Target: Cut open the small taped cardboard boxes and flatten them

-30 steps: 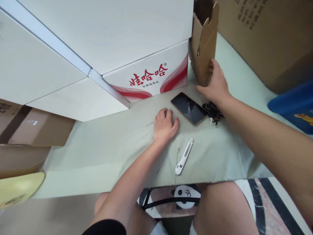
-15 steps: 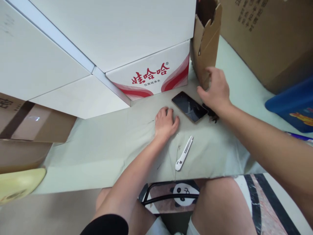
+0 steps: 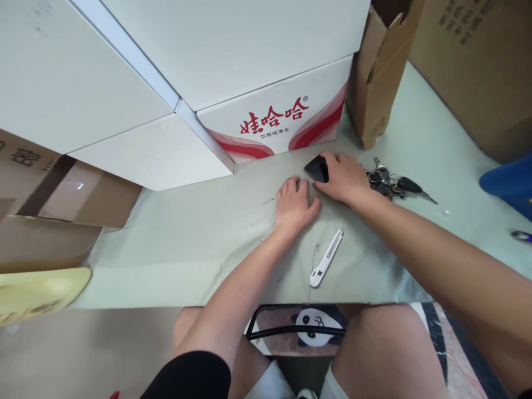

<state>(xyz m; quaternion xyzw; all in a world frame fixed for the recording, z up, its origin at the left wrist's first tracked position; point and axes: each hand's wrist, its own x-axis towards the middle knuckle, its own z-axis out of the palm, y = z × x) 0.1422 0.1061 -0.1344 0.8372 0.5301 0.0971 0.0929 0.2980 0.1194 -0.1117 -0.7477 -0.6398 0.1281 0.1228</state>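
My right hand [image 3: 343,178] covers most of a black smartphone [image 3: 317,169] lying on the cloth-covered table, its thumb at the near edge and its fingers at the far edge. Only the phone's left end shows. Just left of it my left hand [image 3: 294,205] rests palm down on the cloth, fingers slightly spread, holding nothing. A white utility knife [image 3: 327,258] lies in front of the two hands. Beside my right wrist is a bunch of keys [image 3: 388,182] with a dark car key.
A white carton with red lettering [image 3: 274,124] stands behind the hands, under stacked white boxes. An open brown cardboard box [image 3: 376,83] is to its right. A blue container [image 3: 509,183] and a pen [image 3: 522,236] are far right; a yellow object [image 3: 45,293] is at the left edge.
My right hand has moved from beside the brown box down onto the phone, uncovering the keys. My left hand still rests on the cloth. The whole view has shifted.
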